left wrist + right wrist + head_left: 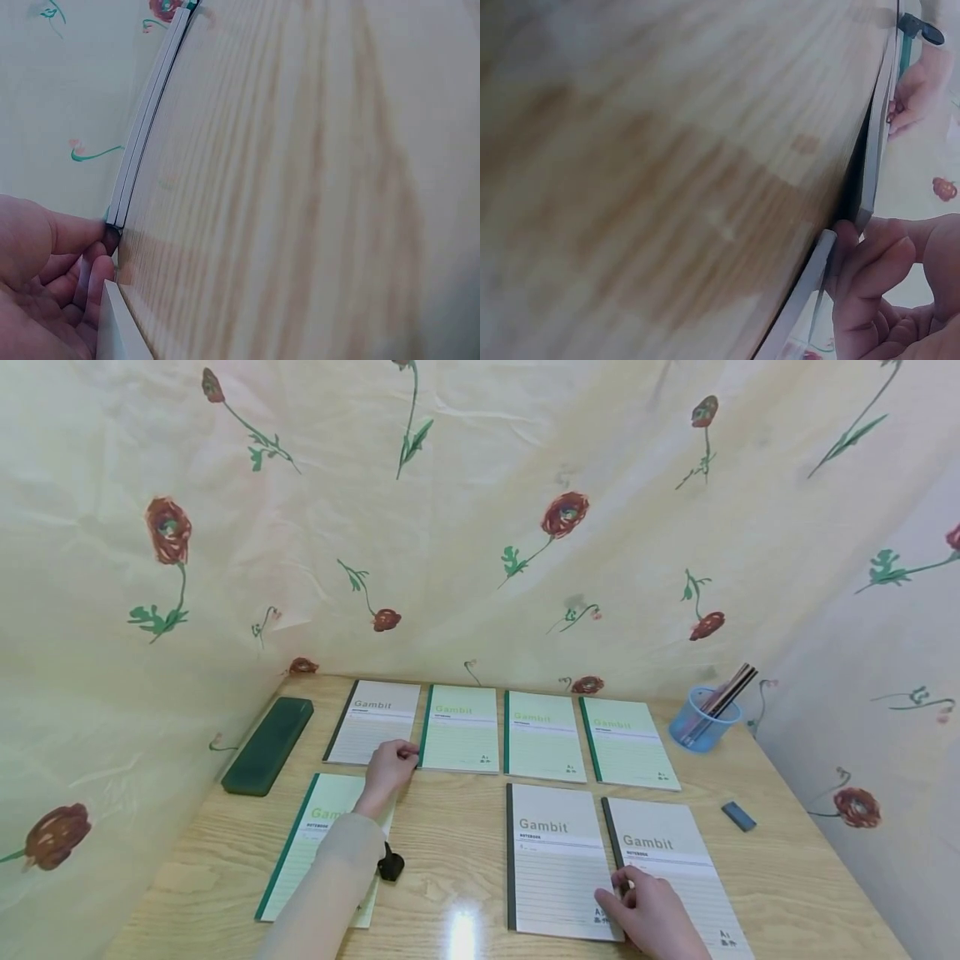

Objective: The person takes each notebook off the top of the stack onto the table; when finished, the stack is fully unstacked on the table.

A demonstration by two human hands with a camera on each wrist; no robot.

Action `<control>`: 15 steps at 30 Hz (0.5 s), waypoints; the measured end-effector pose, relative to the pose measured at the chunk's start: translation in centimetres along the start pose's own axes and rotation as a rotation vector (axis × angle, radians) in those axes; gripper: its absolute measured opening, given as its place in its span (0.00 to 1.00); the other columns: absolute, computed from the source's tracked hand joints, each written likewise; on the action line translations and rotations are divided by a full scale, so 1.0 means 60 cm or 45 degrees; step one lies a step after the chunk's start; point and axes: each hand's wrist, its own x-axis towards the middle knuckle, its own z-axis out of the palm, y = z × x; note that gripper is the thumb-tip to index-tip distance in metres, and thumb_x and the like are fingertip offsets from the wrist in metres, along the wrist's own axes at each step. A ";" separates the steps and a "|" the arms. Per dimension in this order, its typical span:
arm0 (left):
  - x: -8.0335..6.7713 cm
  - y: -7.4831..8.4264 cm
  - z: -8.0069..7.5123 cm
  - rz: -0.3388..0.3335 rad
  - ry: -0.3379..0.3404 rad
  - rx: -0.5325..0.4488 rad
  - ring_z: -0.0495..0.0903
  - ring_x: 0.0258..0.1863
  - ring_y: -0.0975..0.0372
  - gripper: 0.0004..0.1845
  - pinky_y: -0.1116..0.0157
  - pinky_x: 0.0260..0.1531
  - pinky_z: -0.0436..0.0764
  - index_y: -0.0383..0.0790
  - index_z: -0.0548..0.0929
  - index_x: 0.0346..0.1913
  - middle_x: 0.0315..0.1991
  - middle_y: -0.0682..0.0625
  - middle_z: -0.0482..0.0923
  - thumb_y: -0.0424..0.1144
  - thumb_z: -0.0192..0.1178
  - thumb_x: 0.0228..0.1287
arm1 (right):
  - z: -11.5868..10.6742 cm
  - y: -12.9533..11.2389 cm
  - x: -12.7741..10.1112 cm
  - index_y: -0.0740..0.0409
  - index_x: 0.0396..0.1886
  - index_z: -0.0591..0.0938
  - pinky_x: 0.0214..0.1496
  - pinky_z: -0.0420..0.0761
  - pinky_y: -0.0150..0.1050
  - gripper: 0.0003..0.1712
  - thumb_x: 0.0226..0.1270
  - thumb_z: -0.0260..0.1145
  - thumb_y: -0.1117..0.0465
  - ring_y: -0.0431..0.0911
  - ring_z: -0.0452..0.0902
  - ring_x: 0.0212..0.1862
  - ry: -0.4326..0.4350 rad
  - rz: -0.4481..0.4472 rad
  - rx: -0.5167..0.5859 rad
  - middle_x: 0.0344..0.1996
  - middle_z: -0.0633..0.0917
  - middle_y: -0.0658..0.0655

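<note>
Seven notebooks lie flat: left hand (390, 770) pinches the back-row grey notebook (372, 721) corner, right hand (651, 917) pinches the front-right notebook (675, 868) spine; none stacked yet.

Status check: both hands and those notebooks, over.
Left hand pinching back-row grey notebook corner. Right hand gripping front grey notebook edge. Nothing in the way.

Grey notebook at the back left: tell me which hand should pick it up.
Left. The left hand already touches the grey notebook at its near right corner; the right hand rests far off on the front-right notebook.
</note>
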 end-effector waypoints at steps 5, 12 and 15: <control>0.001 0.000 0.000 0.006 -0.005 -0.004 0.80 0.40 0.54 0.09 0.55 0.45 0.77 0.34 0.86 0.47 0.39 0.45 0.83 0.31 0.60 0.67 | -0.006 -0.004 -0.001 0.61 0.42 0.80 0.24 0.68 0.38 0.16 0.67 0.69 0.53 0.44 0.70 0.20 -0.027 0.025 -0.001 0.17 0.76 0.51; 0.001 0.000 0.000 0.001 -0.009 -0.002 0.80 0.41 0.54 0.10 0.55 0.45 0.77 0.35 0.86 0.47 0.39 0.46 0.83 0.32 0.60 0.67 | -0.019 -0.015 0.005 0.63 0.45 0.81 0.23 0.70 0.38 0.15 0.68 0.67 0.56 0.44 0.70 0.19 0.005 -0.035 -0.021 0.16 0.76 0.51; 0.000 0.000 -0.001 -0.001 -0.014 -0.010 0.80 0.41 0.54 0.09 0.55 0.44 0.78 0.34 0.86 0.47 0.39 0.46 0.83 0.32 0.61 0.67 | -0.025 -0.022 0.013 0.64 0.47 0.81 0.21 0.70 0.37 0.15 0.68 0.68 0.57 0.45 0.70 0.18 0.037 -0.105 0.007 0.15 0.76 0.51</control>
